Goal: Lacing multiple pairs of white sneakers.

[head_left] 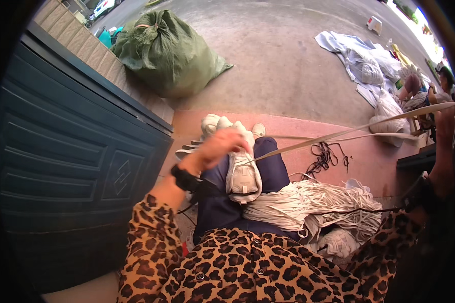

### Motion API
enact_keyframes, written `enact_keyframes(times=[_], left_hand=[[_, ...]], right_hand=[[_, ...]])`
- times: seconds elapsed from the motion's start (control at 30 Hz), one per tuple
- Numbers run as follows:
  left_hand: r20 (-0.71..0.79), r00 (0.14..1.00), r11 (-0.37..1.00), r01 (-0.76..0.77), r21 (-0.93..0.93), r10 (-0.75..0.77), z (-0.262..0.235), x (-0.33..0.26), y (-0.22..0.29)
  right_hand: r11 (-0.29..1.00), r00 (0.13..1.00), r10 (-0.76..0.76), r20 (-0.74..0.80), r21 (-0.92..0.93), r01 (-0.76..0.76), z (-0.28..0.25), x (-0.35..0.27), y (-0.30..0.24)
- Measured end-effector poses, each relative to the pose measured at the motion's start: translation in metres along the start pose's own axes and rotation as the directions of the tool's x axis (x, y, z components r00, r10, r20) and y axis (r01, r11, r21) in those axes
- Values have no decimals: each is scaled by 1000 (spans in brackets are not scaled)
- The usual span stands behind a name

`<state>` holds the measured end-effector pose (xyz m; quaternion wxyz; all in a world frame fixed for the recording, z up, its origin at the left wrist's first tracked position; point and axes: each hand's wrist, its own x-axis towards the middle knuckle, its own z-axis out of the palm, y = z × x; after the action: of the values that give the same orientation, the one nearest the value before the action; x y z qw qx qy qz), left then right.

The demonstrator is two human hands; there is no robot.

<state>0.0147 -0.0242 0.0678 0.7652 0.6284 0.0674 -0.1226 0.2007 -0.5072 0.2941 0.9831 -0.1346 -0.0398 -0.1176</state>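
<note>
An off-white sneaker (244, 178) lies on my lap between my thighs, heel toward me. Over its front part is my left hand (218, 148), fingers bent down and smeared by motion; whether they grip anything I cannot tell. A long flat off-white shoelace (313, 141) runs taut from the sneaker's lacing to the far right. There my raised right hand (444, 123), partly in shadow at the picture's rim, is closed on the lace. A second stretch of lace hangs below it.
A big bundle of off-white laces (318, 204) lies at my right thigh, beside another shoe (338, 243). Dark cords (322, 157) lie on the pink floor. Beyond are a green sack (169, 55), a dark door (71, 166), white bags (389, 113) and a person (445, 83) at right.
</note>
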Motion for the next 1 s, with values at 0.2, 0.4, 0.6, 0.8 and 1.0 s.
enact_keyframes(times=[0.2,0.4,0.6,0.8,1.0], left_hand=[[-724,682,668,-489,-560,-108,-211,-124,61],[-838,488,837,-331,-436,-244,-232,-164,21],[-187,801,738,395,-547,-568,-74,-52,-62],[-295,853,902,417,-113,-432,-9,-19,-96],[-339,936,869,243,432,-93,-2,-19,-112]], right_hand=[[862,909,396,-131,-288,-417,-208,46,-129],[463,777,556,-295,-666,-584,-237,-73,90],[-101,348,932,-101,-995,-17,-225,-220,242],[-37,425,816,391,-700,714,-239,-243,274],[-188,538,729,423,-632,752,-249,-240,294]])
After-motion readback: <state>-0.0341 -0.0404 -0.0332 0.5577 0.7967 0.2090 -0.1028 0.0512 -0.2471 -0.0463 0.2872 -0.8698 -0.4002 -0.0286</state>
